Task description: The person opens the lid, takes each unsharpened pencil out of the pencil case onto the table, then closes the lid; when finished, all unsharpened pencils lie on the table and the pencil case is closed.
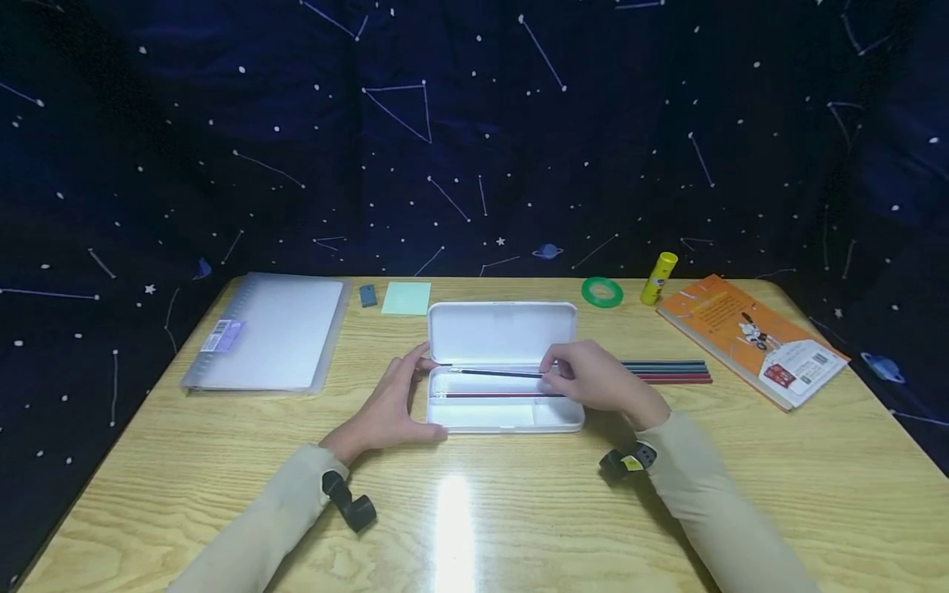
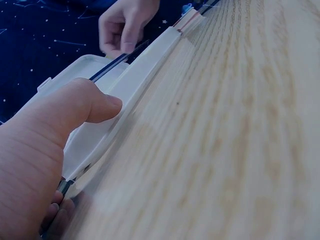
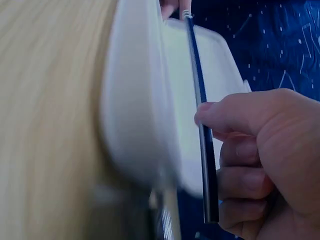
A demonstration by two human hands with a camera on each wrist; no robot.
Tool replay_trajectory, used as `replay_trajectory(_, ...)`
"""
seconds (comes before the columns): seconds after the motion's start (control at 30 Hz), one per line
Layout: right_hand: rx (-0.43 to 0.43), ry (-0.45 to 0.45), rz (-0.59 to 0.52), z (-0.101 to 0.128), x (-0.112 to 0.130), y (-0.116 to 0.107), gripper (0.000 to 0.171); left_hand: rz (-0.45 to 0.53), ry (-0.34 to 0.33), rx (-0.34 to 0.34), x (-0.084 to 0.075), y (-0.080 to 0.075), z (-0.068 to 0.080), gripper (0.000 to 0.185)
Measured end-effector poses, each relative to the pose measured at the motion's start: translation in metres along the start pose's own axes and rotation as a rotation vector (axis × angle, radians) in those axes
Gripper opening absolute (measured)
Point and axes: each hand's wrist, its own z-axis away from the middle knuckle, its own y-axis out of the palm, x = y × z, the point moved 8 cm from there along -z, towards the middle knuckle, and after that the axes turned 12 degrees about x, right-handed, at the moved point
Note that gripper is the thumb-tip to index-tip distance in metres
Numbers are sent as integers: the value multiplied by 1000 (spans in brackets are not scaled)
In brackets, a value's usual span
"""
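My left hand (image 1: 389,403) braces the open case (image 1: 504,412) so it stays put; my right hand (image 1: 593,380) pinches 1 dark pencil (image 1: 497,373) above it.

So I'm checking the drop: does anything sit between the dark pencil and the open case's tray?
Nothing visible blocks it. The right hand holds the dark pencil over the case; a red pencil already lies inside.

Folder: a translucent folder (image 1: 268,333) is laid at the table's (image 1: 519,527) left.
Far edge: a blue eraser (image 1: 367,295), green notepad (image 1: 406,298), green tape ring (image 1: 601,291) and yellow glue stick (image 1: 658,277) are lined up.
Right: an orange book (image 1: 750,336) is placed.
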Motion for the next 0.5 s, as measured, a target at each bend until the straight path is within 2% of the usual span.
replay_trajectory(0.13, -30, 29, -32, 18, -23, -2, 6, -7, -4, -5, 1, 0, -1, 122)
replay_trajectory(0.4, -144, 118, 10, 69, -69, -11, 5, -14, 2, -1, -2, 0, -1, 123)
replay_trajectory(0.5, -155, 144, 14, 86, -81, -16, 4, -9, 6, 2, -4, -1, 1, 123)
